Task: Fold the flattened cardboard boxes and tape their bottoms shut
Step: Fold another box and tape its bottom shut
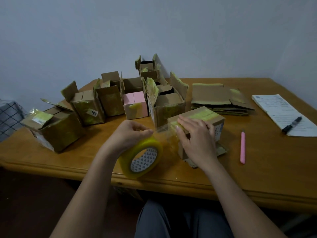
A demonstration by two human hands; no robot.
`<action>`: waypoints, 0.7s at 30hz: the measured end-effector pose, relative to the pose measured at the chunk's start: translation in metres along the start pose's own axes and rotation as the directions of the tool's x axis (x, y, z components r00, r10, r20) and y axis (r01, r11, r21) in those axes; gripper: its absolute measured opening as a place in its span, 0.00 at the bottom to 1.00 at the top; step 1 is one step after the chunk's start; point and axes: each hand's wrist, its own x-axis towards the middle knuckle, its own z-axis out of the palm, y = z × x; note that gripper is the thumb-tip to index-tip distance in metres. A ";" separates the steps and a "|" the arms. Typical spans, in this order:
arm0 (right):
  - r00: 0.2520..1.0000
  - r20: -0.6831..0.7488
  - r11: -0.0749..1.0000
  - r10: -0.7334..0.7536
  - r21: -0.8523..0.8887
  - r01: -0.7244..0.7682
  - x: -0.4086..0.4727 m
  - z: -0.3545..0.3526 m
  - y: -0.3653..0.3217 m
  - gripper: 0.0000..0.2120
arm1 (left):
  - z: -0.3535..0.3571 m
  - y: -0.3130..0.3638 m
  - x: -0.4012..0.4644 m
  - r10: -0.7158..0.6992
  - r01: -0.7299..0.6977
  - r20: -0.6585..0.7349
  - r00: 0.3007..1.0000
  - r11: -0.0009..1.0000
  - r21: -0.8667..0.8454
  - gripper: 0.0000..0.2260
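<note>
Near the middle of the frame, the right hand (197,140) lies flat with fingers straight on the small cardboard box (205,121), pressing a clear strip of tape over its near top edge. The left hand (132,134) curls its fingers round the yellow tape roll (142,157), pinching the pulled-out strip; the roll stands close to the surface's (274,169) front edge. Folded boxes (109,100) crowd the centre-left, a flattened stack (217,98) sits upper right. A pink knife (242,148) lies right of the box, with bare wood around it.
</note>
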 end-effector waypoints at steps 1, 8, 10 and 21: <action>1.000 -0.017 1.000 0.016 0.014 -0.015 0.001 0.001 0.000 0.17 | 0.001 0.001 0.000 0.003 -0.003 0.000 1.000 1.000 0.007 0.07; 0.978 -0.137 0.987 0.159 0.015 -0.159 0.009 0.011 -0.017 0.21 | 0.006 0.008 0.004 -0.078 0.077 0.042 0.996 0.996 0.034 0.09; 0.981 -0.134 0.990 0.140 -0.004 -0.142 0.009 0.013 -0.015 0.19 | 0.009 0.014 0.008 -0.090 0.085 0.067 0.994 0.994 0.068 0.10; 0.997 0.079 0.996 0.012 0.086 -0.019 0.012 -0.005 -0.001 0.19 | 0.023 0.030 0.026 -0.084 0.068 0.081 0.993 0.981 0.183 0.06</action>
